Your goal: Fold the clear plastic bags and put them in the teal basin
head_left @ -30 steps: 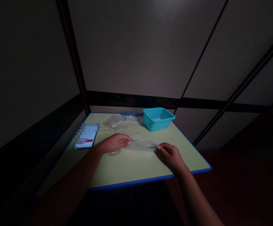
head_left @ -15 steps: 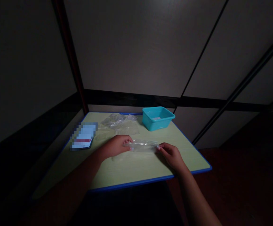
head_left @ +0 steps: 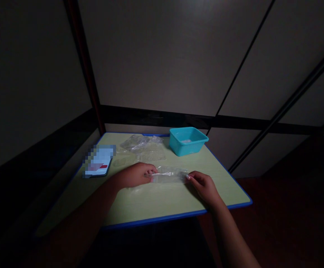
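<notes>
A clear plastic bag (head_left: 169,176) is stretched flat between my two hands, low over the table. My left hand (head_left: 139,174) has its fingers closed on the bag's left end. At the right end, the thumb and forefinger of my right hand (head_left: 203,185) pinch the bag. Beyond my left hand, more clear plastic bags (head_left: 136,143) lie in a crumpled, overlapping heap on the table.
The pale green table (head_left: 162,203) has a blue edge. A turquoise basket (head_left: 187,147) with something whitish inside stands at the back right. A phone with a lit, partly blurred screen (head_left: 100,158) lies at the left edge. Panelled walls rise behind.
My left hand has shifted slightly to the left, still holding the bag, which now looks a little wider and flatter. My right hand has hardly moved.
</notes>
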The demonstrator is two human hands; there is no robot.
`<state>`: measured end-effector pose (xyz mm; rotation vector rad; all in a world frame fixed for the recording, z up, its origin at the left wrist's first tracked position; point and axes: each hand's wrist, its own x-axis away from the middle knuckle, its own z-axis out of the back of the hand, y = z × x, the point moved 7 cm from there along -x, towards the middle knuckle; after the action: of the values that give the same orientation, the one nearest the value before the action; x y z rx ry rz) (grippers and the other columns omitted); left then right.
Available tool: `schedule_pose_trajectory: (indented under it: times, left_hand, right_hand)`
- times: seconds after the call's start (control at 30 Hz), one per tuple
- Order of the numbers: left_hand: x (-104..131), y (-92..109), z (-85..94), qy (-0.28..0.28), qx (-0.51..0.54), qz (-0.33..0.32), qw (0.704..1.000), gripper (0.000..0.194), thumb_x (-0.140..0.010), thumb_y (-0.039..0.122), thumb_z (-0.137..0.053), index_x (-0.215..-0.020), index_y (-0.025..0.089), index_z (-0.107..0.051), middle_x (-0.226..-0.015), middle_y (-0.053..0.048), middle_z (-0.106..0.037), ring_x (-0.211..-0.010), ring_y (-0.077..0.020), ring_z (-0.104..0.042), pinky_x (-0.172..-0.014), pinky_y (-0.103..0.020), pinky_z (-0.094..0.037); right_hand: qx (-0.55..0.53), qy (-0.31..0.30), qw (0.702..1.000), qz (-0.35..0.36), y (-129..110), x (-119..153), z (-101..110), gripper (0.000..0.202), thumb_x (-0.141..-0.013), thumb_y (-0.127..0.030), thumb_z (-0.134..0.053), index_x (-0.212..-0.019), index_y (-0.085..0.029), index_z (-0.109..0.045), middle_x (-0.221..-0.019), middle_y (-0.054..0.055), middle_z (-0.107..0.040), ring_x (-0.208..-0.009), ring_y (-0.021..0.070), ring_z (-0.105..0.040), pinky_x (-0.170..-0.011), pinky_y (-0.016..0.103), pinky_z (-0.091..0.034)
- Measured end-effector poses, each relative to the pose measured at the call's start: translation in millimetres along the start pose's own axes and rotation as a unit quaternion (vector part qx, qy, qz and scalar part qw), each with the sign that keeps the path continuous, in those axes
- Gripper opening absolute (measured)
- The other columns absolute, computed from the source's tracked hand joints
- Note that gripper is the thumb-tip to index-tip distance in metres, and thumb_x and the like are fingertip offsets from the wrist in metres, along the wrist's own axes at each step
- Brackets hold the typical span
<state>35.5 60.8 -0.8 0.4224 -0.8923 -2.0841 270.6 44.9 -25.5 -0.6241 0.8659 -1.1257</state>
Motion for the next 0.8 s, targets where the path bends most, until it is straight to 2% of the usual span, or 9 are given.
schedule_pose_trajectory:
  times: [0.3,0.43,0.53,0.63,0.7,0.8]
  left_hand:
    - [6,-14,6.7,-0.063,0.067,0.052,0.994,0.029,-0.068,0.024,-0.057,-0.096,0.017,-0.062,-0.081,-0.002,-0.066,-0.077,-0.0167,-0.061,-0.066,-0.024,-0.044]
    - [8,-12,7.1,-0.075,0.076,0.039,0.993,0.027,-0.067,0.026,-0.058,-0.092,0.017,-0.062,-0.075,-0.001,-0.064,-0.071,-0.0157,-0.059,-0.062,-0.023,-0.043]
    - [5,-9,5.3,-0.054,0.075,0.041,0.995,0.030,-0.070,0.034,-0.060,-0.094,0.016,-0.061,-0.076,-0.001,-0.062,-0.070,-0.0158,-0.057,-0.061,-0.024,-0.042]
    - [0,-4,2.2,-0.006,0.055,0.023,0.998,0.036,-0.071,0.043,-0.061,-0.096,0.016,-0.061,-0.078,-0.002,-0.059,-0.074,-0.0168,-0.056,-0.064,-0.025,-0.042]
    - [-3,-1,-0.8,0.017,0.045,0.010,0.999,0.038,-0.072,0.044,-0.061,-0.097,0.016,-0.061,-0.076,-0.001,-0.058,-0.073,-0.0164,-0.055,-0.063,-0.025,-0.042]
    - [-5,-2,-4.3,0.023,0.059,0.023,0.998,0.039,-0.072,0.043,-0.060,-0.099,0.016,-0.061,-0.073,0.000,-0.055,-0.067,-0.0145,-0.052,-0.058,-0.023,-0.040]
  right_hand:
    - [0.000,0.004,1.000,0.000,0,0,1,0.031,-0.084,-0.044,-0.052,-0.075,-0.016,-0.063,-0.073,0.005,-0.067,-0.070,0.0181,-0.059,-0.066,0.027,-0.045]
    - [-0.005,0.010,1.000,-0.010,0,1,2,0.031,-0.083,-0.044,-0.052,-0.074,-0.016,-0.062,-0.071,0.004,-0.066,-0.069,0.0176,-0.059,-0.064,0.026,-0.044]
    - [-0.007,0.010,1.000,-0.010,-2,1,2,0.031,-0.083,-0.044,-0.053,-0.074,-0.016,-0.062,-0.072,0.004,-0.066,-0.069,0.0176,-0.059,-0.065,0.026,-0.044]
    - [-0.010,0.010,1.000,-0.009,-3,1,2,0.031,-0.083,-0.045,-0.053,-0.074,-0.016,-0.062,-0.072,0.004,-0.066,-0.069,0.0178,-0.059,-0.065,0.026,-0.044]
    - [-0.013,0.011,1.000,-0.011,-2,1,1,0.032,-0.083,-0.046,-0.053,-0.074,-0.016,-0.062,-0.071,0.004,-0.066,-0.069,0.0178,-0.059,-0.064,0.026,-0.044]
    - [-0.011,0.011,1.000,-0.012,-3,1,1,0.033,-0.083,-0.046,-0.052,-0.075,-0.016,-0.062,-0.071,0.004,-0.066,-0.069,0.0178,-0.059,-0.063,0.026,-0.044]
